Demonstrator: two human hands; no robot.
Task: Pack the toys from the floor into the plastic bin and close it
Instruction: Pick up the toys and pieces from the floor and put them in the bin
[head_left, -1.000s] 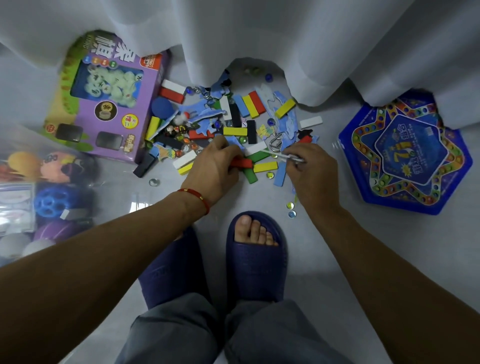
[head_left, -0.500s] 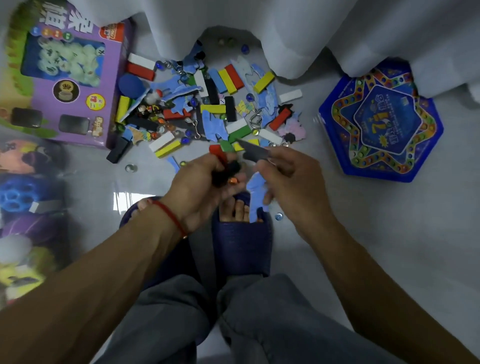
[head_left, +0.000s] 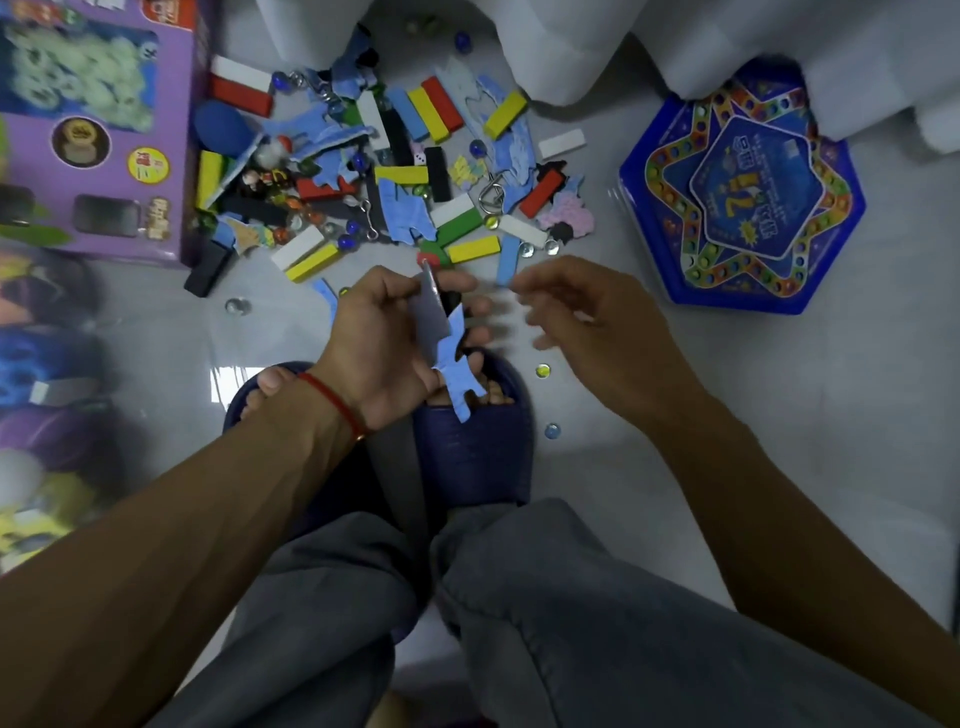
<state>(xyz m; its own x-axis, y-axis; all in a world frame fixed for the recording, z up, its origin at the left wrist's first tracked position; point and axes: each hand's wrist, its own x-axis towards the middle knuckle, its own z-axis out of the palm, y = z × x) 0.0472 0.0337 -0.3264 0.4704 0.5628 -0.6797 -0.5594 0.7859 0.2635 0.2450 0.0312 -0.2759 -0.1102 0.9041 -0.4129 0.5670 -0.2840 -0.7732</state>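
A heap of small toys (head_left: 395, 171) lies on the grey floor ahead of my feet: coloured wooden blocks, blue puzzle pieces, marbles and metal rings. My left hand (head_left: 384, 343) is raised above my slippers and shut on a bundle of blue puzzle pieces (head_left: 449, 353), with a red and a dark piece showing at the fingertips. My right hand (head_left: 582, 332) hovers just right of it, fingers apart and blurred, holding nothing. The clear plastic bin (head_left: 47, 395) at the far left edge holds soft toys and balls.
A purple boxed game (head_left: 93, 130) lies at the upper left, touching the heap. A blue hexagonal game tin (head_left: 743, 192) sits at the right. White curtain (head_left: 571, 47) hangs along the top. Loose glass beads (head_left: 543, 371) lie beside my dark blue slippers (head_left: 472, 457).
Both hands lifted off the heap toward me. The right hand passed its blue pieces to the left hand and let go; the left now holds them all.
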